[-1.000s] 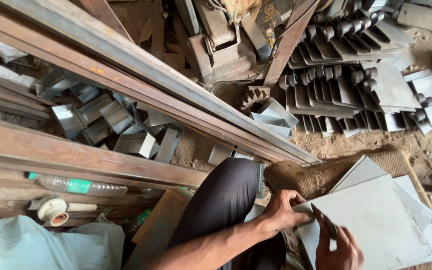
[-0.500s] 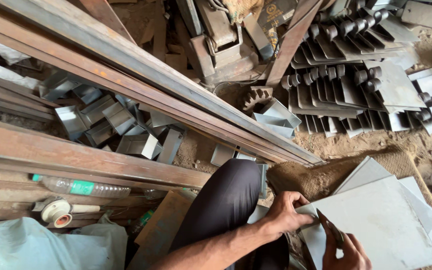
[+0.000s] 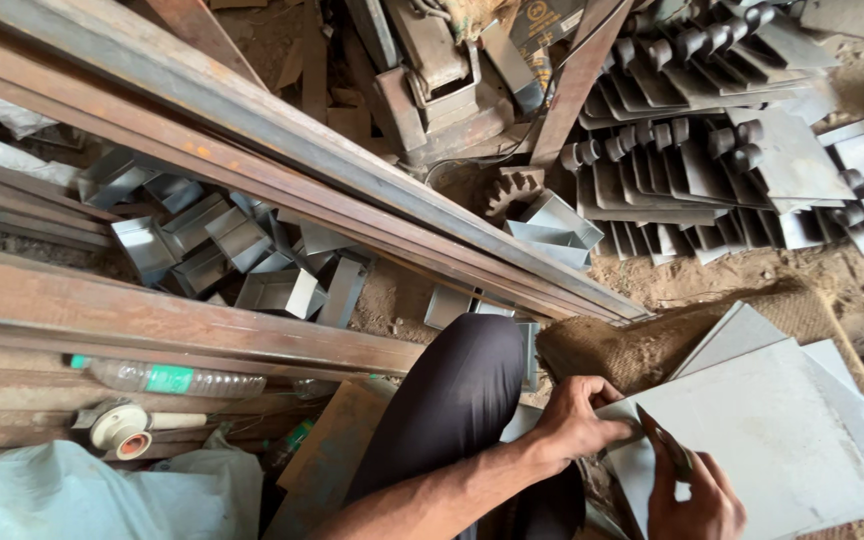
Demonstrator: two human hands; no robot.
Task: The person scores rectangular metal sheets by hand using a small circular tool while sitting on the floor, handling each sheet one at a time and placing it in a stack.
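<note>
Nearest, bottom edge: right hand (image 3: 697, 495) closed round a thin dark marking tool (image 3: 664, 442), tip on a grey sheet-metal plate (image 3: 782, 440). Left hand (image 3: 577, 420) just beside it, fingers curled over the plate's near-left corner, pinning it. Plate lies atop a stack of similar sheets on sacking on the dirt floor, w/ the person's dark-trousered knee (image 3: 452, 400) to its left. Further left: plastic bottle (image 3: 167, 378) w/ green label among rusty steel bars (image 3: 252, 170). Beyond them, small folded metal brackets (image 3: 242, 255). Farthest, top right: rows of metal hinge plates (image 3: 712, 140).
</note>
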